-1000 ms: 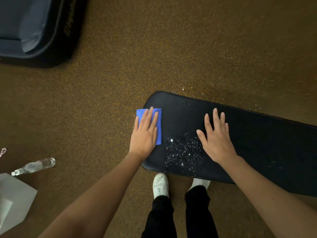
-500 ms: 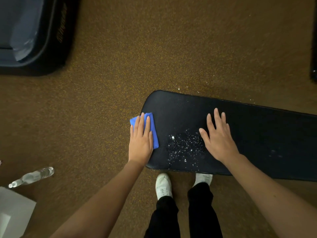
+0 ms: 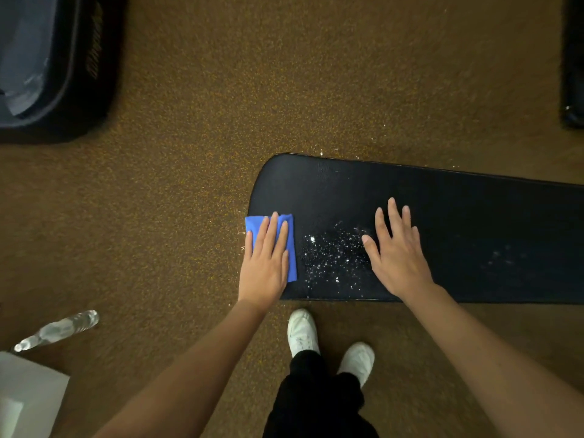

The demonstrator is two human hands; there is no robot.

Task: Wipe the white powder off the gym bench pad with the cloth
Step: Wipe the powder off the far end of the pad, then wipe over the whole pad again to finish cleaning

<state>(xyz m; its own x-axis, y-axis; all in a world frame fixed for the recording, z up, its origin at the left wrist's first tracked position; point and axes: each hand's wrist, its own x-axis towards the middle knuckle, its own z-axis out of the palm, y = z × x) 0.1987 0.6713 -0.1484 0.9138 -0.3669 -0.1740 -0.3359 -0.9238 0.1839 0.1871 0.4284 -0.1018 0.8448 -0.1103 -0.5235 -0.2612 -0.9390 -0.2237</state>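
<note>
A long black gym bench pad [image 3: 458, 216] runs from the middle of the view to the right edge. White powder [image 3: 335, 254] lies scattered near its rounded left end. My left hand [image 3: 265, 263] presses a folded blue cloth [image 3: 291, 245] flat on the pad's left end, fingers straight, just left of the powder. My right hand [image 3: 398, 251] lies flat on the pad with spread fingers, right of the powder. A fainter dusting [image 3: 502, 257] shows farther right on the pad.
Brown speckled floor surrounds the bench. A clear plastic bottle [image 3: 57, 330] lies at lower left beside a white box [image 3: 28, 403]. A dark machine base [image 3: 53, 64] fills the upper left; another dark object [image 3: 573, 61] stands at the right edge. My white shoes [image 3: 301, 331] stand below the pad.
My left hand slid the cloth left toward the pad's edge, then back right a little toward the powder. My right hand has stayed flat in place.
</note>
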